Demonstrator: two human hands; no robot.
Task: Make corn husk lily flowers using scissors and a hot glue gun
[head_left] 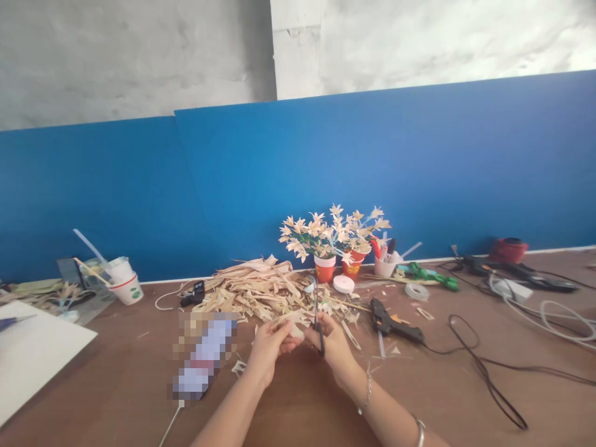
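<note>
My left hand (266, 352) is closed on a pale piece of dried husk (296, 333), pinched between thumb and fingers. In my right hand (337, 347) is a pair of scissors (320, 335), dark-handled, its blades pointing away from me. The fingers wrap round the handles, and the right fingertips come close to the husk piece; whether they touch it I cannot tell. Just beyond both hands lies a heap of dried husk strips (254, 287), with cut scraps scattered at its right side.
Husk flowers (316, 230) stand in red paper cups (325, 270) behind the heap. Right of my hands lies a black glue gun (395, 323) with its cord (488, 379), near a tape roll (416, 292). At left are a blurred-out object (205, 357), a cup (128, 292) and a white board (37, 354).
</note>
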